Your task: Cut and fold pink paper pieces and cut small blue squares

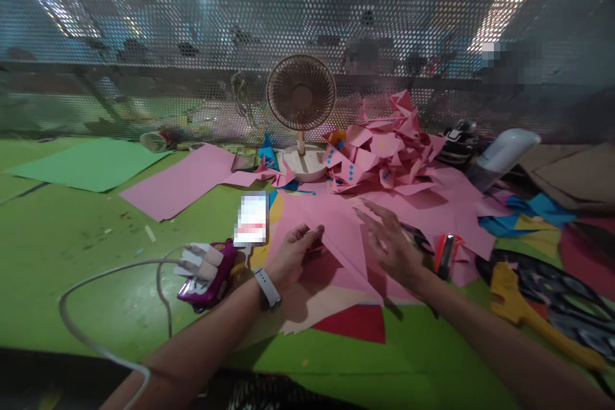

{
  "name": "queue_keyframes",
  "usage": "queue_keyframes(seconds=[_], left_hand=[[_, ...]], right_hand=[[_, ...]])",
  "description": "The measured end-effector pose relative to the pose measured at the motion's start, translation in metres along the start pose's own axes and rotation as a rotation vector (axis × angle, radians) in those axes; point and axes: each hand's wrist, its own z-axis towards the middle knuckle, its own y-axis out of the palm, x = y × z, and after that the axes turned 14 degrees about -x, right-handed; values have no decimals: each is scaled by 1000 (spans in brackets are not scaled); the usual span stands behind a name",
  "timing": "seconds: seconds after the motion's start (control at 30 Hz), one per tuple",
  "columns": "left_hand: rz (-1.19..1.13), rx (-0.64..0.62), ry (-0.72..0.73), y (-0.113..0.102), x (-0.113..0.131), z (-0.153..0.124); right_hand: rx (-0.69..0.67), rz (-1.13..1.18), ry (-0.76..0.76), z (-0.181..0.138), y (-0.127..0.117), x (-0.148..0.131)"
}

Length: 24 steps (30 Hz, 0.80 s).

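Note:
A folded sheet of pink paper with a long straight crease lies slanted in front of me, above other coloured sheets. My left hand, with a grey watch strap at the wrist, is closed, its thumb and fingers pinched on the left edge of that folded paper. On the other side, my right hand is held with its fingers stretched out over the paper's right part; I cannot tell whether it touches. Under the folded piece are more pink sheets, a pale sheet and a red sheet.
Behind the hands stand a small fan and a heap of folded pink paper pieces. To the left are a phone, a purple power bank with a cable, and a green sheet. A yellow tool lies right.

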Motion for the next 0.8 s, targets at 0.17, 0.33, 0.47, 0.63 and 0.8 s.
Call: queue_keyframes(seconds=[0.17, 0.33, 0.47, 0.63, 0.8], left_hand=[[36, -63, -40, -2, -1, 0], [44, -140, -47, 1, -1, -4], [51, -178, -73, 4, 1, -6], [175, -328, -73, 4, 0, -4], [270, -410, -79, 2, -3, -6]], right_hand=[[-417, -160, -349, -2, -2, -5], [-613, -153, -541, -1, -3, -13], [-547, -109, -576, -2, -2, -16], [-307, 56, -588, -8, 4, -16], [-177, 324, -267, -12, 9, -23]])
